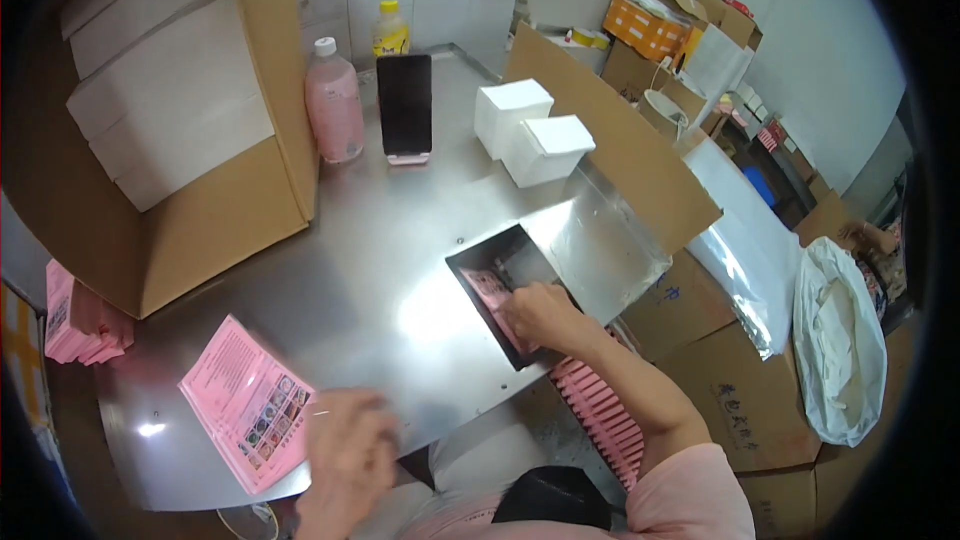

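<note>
Downward goes one hand, right to the pink paper

The right hand (548, 318) is down in the hole (530, 258) in the table (370, 270). Its fingers are bent in tight on the paper (488, 287). The tips are hidden, so I cannot tell if they pinch it. The paper leans on the hole's side, left of that hand, maybe so the fingers can get at its edge.

The left hand (348, 440) is blurry. Its fingers are loosely curled, and I see nothing in it. Just left of it lies the pink stack (235, 395), flat on the table. I cannot tell if they touch. The stack may lie there because it is easy to reach.

Past the right hand, two white boxes (550, 148) stand side by side, perhaps kept out of the way. The phone (405, 100) is farther off, propped up, maybe so it can be seen.

The stack is pink all over, with lots of tiny writing on top. Rows of little colored pictures are on the part next to the left hand. The paper in the hole is pink too, with small dark pictures.
</note>
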